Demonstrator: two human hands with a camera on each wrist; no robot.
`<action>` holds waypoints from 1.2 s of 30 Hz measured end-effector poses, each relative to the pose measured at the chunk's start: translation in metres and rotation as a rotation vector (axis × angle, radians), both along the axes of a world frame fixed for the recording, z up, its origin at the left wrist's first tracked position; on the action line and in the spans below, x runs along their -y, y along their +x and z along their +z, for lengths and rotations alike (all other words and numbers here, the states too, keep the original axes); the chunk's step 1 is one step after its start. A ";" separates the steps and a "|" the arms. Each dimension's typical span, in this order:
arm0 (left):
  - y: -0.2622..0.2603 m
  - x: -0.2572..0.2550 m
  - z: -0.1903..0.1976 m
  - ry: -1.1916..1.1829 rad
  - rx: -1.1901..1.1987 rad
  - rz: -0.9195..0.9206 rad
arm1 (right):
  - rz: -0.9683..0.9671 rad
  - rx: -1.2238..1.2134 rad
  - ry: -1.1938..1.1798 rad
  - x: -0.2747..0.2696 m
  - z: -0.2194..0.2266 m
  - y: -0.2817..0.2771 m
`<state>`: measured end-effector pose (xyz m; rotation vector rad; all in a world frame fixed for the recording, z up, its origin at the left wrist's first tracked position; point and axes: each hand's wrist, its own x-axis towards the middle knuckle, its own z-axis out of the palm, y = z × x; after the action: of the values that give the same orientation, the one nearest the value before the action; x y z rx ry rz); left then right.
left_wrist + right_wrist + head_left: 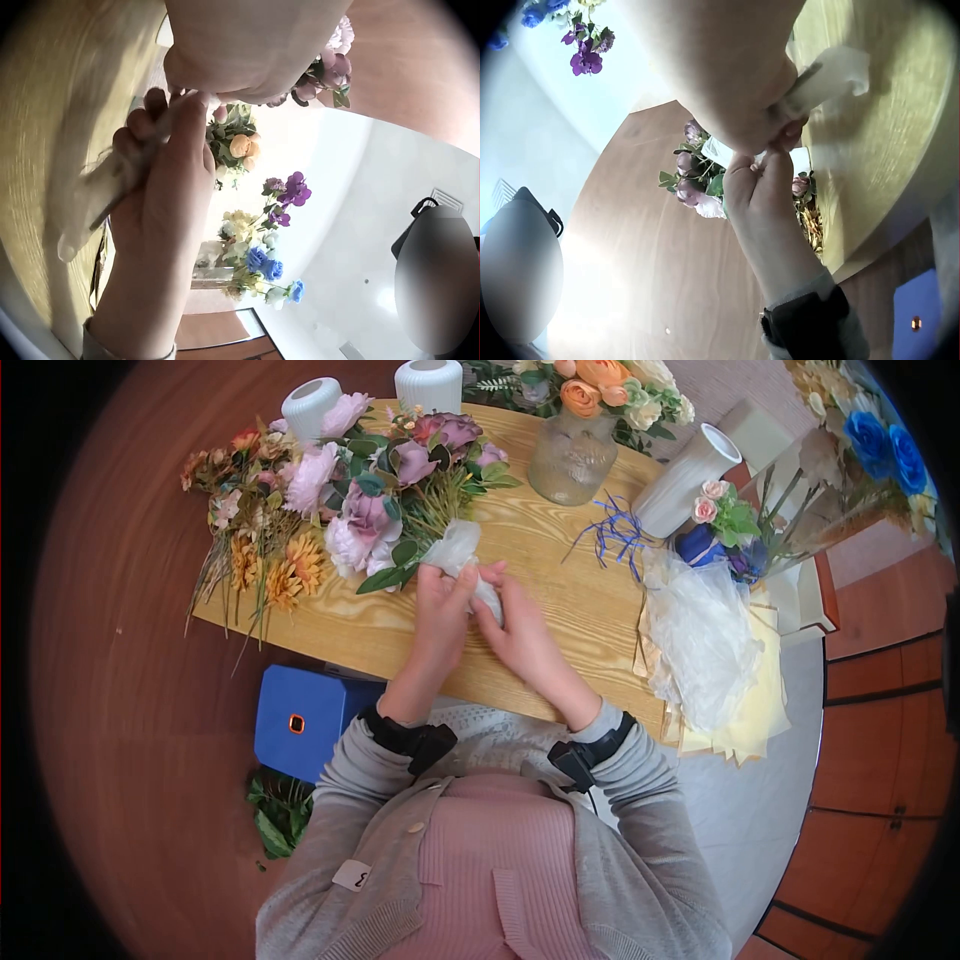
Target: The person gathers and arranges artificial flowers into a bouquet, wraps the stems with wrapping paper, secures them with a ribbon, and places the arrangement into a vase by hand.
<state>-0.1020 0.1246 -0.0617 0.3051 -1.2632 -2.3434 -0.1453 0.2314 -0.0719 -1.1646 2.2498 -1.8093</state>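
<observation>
Above the front of the wooden table, my left hand [440, 605] and right hand [518, 628] meet, fingers curled round a crumpled, translucent white wrapping sheet [487, 598]. One end of the sheet puffs up past the left fingers, beside the flowers. Its other end hangs out below the hands in the left wrist view, where a dark thin strip shows along the wrapping sheet [86, 202]. What lies inside the grip is hidden by the fingers. Just left of the hands spreads a heap of artificial flowers [365, 515] in pink, mauve and orange, with green leaves.
Two white vases [428, 388] stand at the back left. Behind the hands are a glass vase [572, 458] of orange roses, blue ribbon [612, 535] and a tilted white vase [688, 480]. Wrapping sheets [705, 640] lie at the right edge. A blue box [300, 720] sits below the table.
</observation>
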 end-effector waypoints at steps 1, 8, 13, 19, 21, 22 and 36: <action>-0.001 -0.001 0.000 -0.071 0.005 0.026 | -0.014 -0.094 0.093 -0.002 0.001 0.000; -0.001 0.012 -0.006 -0.409 0.097 -0.028 | -0.001 0.087 0.168 -0.007 -0.006 -0.004; -0.007 0.031 0.001 -0.404 0.402 -0.218 | 0.080 0.137 0.170 -0.006 -0.012 -0.003; -0.023 0.045 0.003 -0.377 0.573 -0.332 | -0.029 0.034 0.369 -0.004 -0.005 -0.008; -0.028 0.045 0.006 -0.394 0.601 -0.339 | -0.056 0.010 0.372 -0.002 -0.007 -0.010; -0.032 0.048 0.002 -0.393 0.601 -0.343 | -0.082 -0.015 0.374 -0.001 -0.009 -0.012; -0.063 0.061 -0.022 -0.304 0.362 -0.535 | -0.071 -0.090 0.532 0.007 -0.015 -0.038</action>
<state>-0.1655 0.0633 -0.0839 0.3314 -2.0642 -2.5377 -0.1838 0.2244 -0.0866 -1.0813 2.6117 -1.0706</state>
